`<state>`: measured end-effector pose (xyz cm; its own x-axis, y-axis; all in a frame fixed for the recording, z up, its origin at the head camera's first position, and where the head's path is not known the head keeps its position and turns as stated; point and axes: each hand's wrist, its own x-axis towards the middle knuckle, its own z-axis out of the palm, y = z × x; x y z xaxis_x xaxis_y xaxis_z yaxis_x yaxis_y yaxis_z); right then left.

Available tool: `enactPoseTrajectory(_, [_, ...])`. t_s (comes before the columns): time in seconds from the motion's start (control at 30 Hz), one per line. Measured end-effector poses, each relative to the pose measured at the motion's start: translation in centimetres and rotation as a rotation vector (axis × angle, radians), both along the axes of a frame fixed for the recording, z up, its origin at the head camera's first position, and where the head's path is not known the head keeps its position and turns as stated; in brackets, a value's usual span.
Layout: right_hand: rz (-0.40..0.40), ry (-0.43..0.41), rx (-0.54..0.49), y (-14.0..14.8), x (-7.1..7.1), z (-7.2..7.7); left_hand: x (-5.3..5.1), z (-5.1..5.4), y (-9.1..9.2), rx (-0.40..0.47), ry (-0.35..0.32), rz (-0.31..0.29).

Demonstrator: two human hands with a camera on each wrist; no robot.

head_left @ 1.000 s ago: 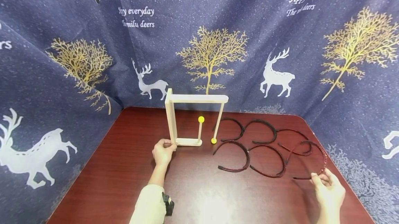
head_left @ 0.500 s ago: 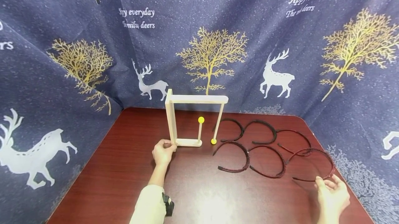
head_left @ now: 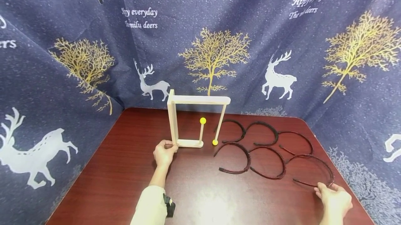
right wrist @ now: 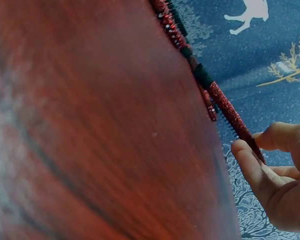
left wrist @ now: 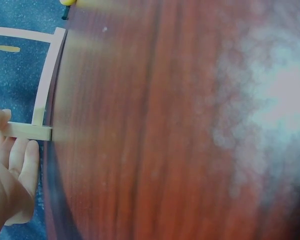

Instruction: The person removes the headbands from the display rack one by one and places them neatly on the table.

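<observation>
My left hand [head_left: 164,153] pinches the lower left end of a pale wooden rack [head_left: 200,99], which stands upright with yellow balls on its two pegs. In the left wrist view the thumb and fingers clasp the rack's bar [left wrist: 30,131]. At the table's right side my right hand [head_left: 336,199] pinches a dark red headband [head_left: 329,170] by its curved side. The right wrist view shows this headband [right wrist: 230,112] as glittery, with small teeth, between thumb and fingers. Beside it lie a red headband [head_left: 285,162] and a thin red one [head_left: 310,143].
Another toothed headband [head_left: 247,155] lies right of the rack. Two black headbands, one [head_left: 241,127] partly behind the rack's peg and one [head_left: 274,131] beside it, lie farther back. The brown table [head_left: 125,169] meets a blue deer-patterned cloth [head_left: 238,9] behind.
My right hand has lowered the dark red headband and moved slightly right and nearer, so the headband now lies flatter by the table. The left hand and the rack have kept their place.
</observation>
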<state>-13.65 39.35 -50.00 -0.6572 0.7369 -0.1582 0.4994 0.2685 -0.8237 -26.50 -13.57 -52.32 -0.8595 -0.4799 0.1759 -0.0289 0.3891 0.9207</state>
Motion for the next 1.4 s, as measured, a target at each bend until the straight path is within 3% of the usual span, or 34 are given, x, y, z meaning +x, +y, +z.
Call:
enactPoseTrajectory(0.23, [0.003, -0.036, -0.072, 0.4, 0.5, -0.5, 0.1, 0.0, 0.3, 0.009, -0.007, -0.003])
enactPoseTrajectory(0.4, [-0.071, 0.035, -0.222, 0.3, 0.7, -0.5, 0.0, 0.1, 0.3, 0.006, -0.003, -0.006])
enactPoseTrajectory(0.5, [-0.085, 0.031, -0.295, 0.3, 0.6, -0.3, 0.0, 0.1, 0.3, 0.004, 0.000, -0.008])
enactPoseTrajectory(0.63, [-0.044, -0.016, -0.303, 0.8, 0.1, 0.1, 0.0, 0.1, 0.6, 0.008, 0.002, -0.012])
enactPoseTrajectory(1.0, [-0.018, 0.077, -0.362, 1.1, -1.1, -0.1, -0.3, 0.2, 0.3, 0.001, -0.011, 0.007])
enactPoseTrajectory(1.13, [0.015, 0.083, -0.338, 0.1, -0.8, 0.4, 0.1, 0.2, -0.4, -0.025, -0.019, -0.011])
enactPoseTrajectory(1.27, [0.076, 0.118, -0.243, -2.3, 0.0, 1.2, 1.6, 0.6, -1.0, -0.026, -0.082, -0.087])
enactPoseTrajectory(1.4, [0.227, 0.140, 0.087, -5.0, 0.5, 2.1, 3.5, 1.6, -1.3, -0.051, -0.113, -0.165])
